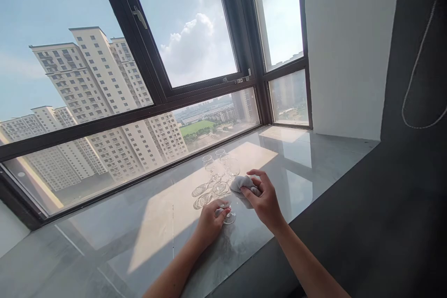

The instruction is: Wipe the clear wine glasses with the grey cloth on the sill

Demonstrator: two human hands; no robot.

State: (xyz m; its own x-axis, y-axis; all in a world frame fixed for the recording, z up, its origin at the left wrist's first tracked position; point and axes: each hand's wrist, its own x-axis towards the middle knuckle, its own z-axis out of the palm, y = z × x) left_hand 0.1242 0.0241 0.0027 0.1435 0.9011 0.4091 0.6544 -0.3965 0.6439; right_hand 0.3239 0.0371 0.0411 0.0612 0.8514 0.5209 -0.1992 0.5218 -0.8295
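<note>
A clear stemmed wine glass [223, 195] stands on the glossy grey marble sill [307, 167]. My left hand [209, 221] is closed around its stem and foot. My right hand [266, 200] is closed on a small grey cloth [241, 182], held right beside the glass's bowl. Behind them stand three more clear wine glasses [218, 164] upright in a tight group. Two other glasses [201, 195] lie on their side to the left of the held one.
A large black-framed window [164, 98] runs along the sill's far edge, with high-rise buildings outside. A white wall [349, 46] closes the right end. A dark floor [384, 223] drops off at the sill's near edge. Sunlight patches fall across the stone.
</note>
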